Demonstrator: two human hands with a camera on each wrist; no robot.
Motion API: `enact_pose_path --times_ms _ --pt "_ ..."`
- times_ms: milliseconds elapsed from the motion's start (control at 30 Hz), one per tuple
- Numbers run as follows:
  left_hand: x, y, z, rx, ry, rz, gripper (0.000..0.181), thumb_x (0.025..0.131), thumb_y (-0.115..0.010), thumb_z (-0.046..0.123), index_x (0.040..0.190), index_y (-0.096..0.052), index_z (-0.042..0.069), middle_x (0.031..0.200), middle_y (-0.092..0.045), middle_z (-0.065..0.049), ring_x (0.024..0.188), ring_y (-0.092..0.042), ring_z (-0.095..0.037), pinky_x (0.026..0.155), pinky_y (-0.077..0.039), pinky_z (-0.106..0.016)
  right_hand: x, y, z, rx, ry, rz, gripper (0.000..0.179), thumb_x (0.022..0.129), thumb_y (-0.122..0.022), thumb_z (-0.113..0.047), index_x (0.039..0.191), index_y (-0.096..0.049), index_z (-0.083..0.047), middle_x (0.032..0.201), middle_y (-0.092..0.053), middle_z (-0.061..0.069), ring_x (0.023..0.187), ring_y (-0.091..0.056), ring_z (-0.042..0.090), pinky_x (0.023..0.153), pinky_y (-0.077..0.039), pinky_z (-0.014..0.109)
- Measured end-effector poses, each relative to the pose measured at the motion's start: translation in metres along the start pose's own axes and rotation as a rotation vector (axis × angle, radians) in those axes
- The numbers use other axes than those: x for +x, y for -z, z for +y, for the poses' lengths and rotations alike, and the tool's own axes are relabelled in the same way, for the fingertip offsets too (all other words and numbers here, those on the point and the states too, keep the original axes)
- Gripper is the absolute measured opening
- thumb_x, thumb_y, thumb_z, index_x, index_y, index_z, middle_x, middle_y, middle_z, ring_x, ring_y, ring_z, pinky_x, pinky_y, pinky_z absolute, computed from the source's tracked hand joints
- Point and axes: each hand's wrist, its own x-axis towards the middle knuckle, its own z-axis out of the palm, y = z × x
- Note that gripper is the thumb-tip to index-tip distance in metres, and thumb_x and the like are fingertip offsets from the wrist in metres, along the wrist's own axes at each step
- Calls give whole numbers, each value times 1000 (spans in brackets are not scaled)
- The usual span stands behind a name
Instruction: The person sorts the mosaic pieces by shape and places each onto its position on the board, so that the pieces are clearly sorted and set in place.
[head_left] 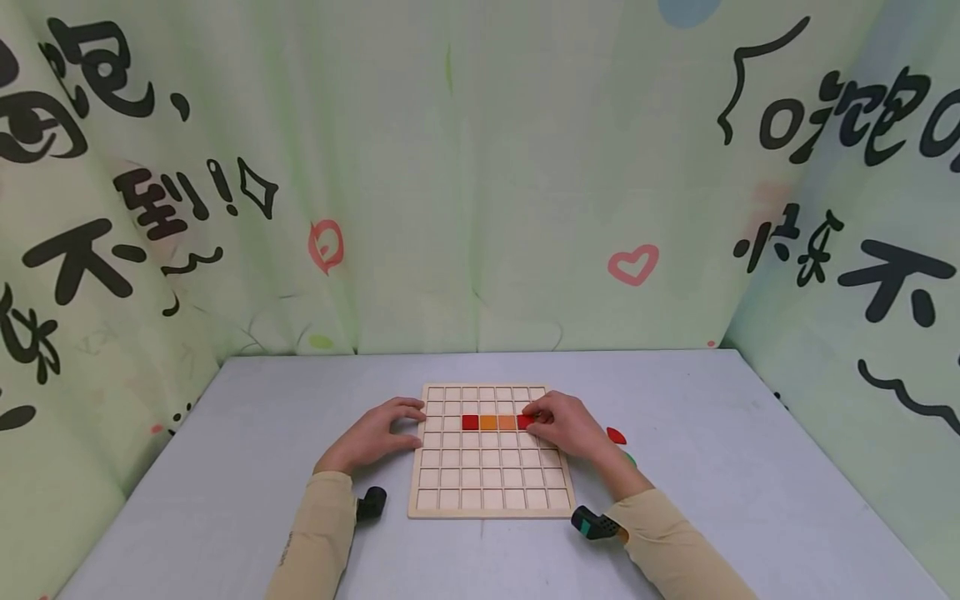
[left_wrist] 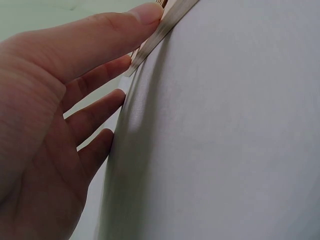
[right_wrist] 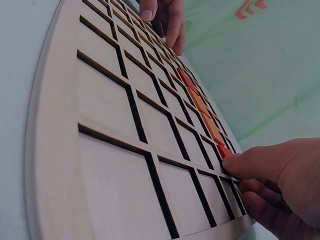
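A light wooden grid board point(head_left: 450, 502) lies on the table with square cells. One row holds a red square tile point(head_left: 470, 422) and two orange tiles point(head_left: 488, 422) side by side. At the row's right end, my right hand point(head_left: 564, 425) pinches another red tile point(right_wrist: 224, 151) at its cell, the thumb tip on it in the right wrist view. My left hand point(head_left: 378, 433) rests at the board's left edge, fingers loosely extended. Its thumb point(left_wrist: 147, 13) touches the wooden rim in the left wrist view.
Right of the board, beside my right wrist, lie a red piece point(head_left: 617, 435) and a green piece point(head_left: 631, 458), the green one mostly hidden by the arm. Both wrists wear black devices point(head_left: 371, 504). A printed pale green curtain point(head_left: 525, 192) surrounds the white table point(head_left: 285, 392).
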Motion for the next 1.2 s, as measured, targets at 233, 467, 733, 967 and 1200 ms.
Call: enact_pose_path --times_ms 233,467,733,967,1200 --pt "-1 0 0 -3 -9 5 35 85 -77 18 118 -69 7 140 -52 -5 135 -42 -30 111 -36 -47 -1 0 -1 -16 7 1 21 85 -72 -5 106 -73 -3 94 -61 3 79 -51 15 70 -47 28" --pt "0 -1 -2 2 -12 3 36 85 -77 18 118 -69 8 140 -52 -4 135 -42 -28 111 -35 -46 -1 -1 -3 -2 -16 -10 21 86 -71 -5 107 -74 -4 94 -59 2 80 -49 16 68 -45 28" --pt "0 0 -1 4 -4 6 36 84 -78 18 117 -69 8 140 -52 -4 135 -42 -28 112 -35 -46 1 0 -2 -15 -20 -6 20 87 -70 -6 106 -74 -6 96 -61 2 82 -52 16 72 -48 30" --pt "-1 1 -1 3 2 13 35 84 -78 18 116 -69 8 139 -53 -5 134 -43 -29 111 -35 -47 2 -1 -1 -17 -6 -10 19 87 -69 -6 105 -74 -5 94 -61 1 81 -51 16 72 -47 30" --pt "0 0 -1 3 18 8 36 84 -78 18 117 -69 9 140 -52 -3 135 -42 -27 112 -35 -45 1 -1 0 -26 -7 -5 18 87 -70 -7 105 -74 -5 96 -62 2 82 -52 16 74 -49 30"
